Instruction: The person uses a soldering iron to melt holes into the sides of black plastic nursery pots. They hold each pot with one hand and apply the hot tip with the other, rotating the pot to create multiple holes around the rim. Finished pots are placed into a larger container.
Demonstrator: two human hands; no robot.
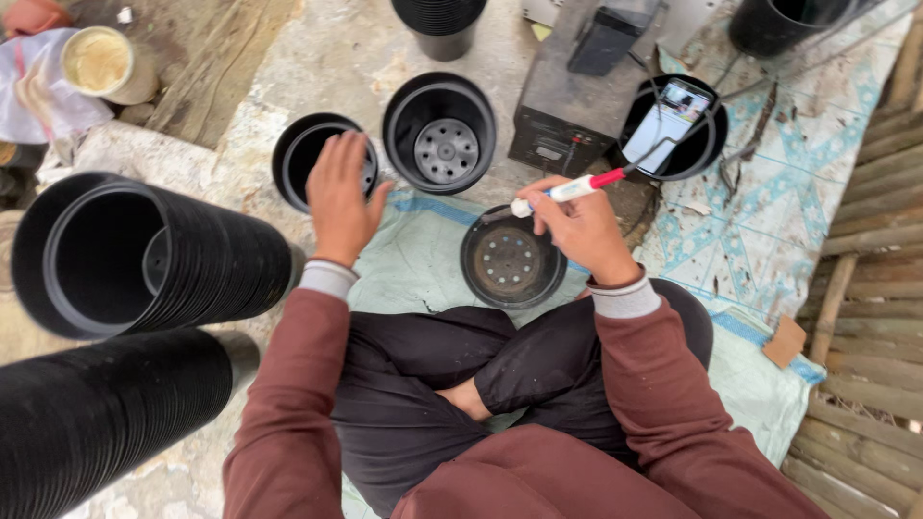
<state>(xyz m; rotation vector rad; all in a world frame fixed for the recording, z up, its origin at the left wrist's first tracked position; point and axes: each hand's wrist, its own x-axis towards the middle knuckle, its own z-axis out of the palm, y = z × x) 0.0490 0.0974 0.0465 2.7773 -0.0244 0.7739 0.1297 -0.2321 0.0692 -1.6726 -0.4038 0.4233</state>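
Note:
My left hand (340,200) reaches forward with fingers spread and holds nothing; it hovers over the rim of a black plastic pot (300,154). My right hand (580,229) grips a white and red pen-shaped tool (569,188) with a thin metal tip pointing right. Just below it on the cloth sits an upturned black pot (510,263), its holed base facing up. A second upright black pot (440,133) with a grey holed bottom stands beside the first.
Two long stacks of nested black pots (154,255) lie at my left. A dark metal box (577,91) stands ahead, with a phone (667,125) propped on a black pot to its right. A wooden slat fence (880,288) runs along the right.

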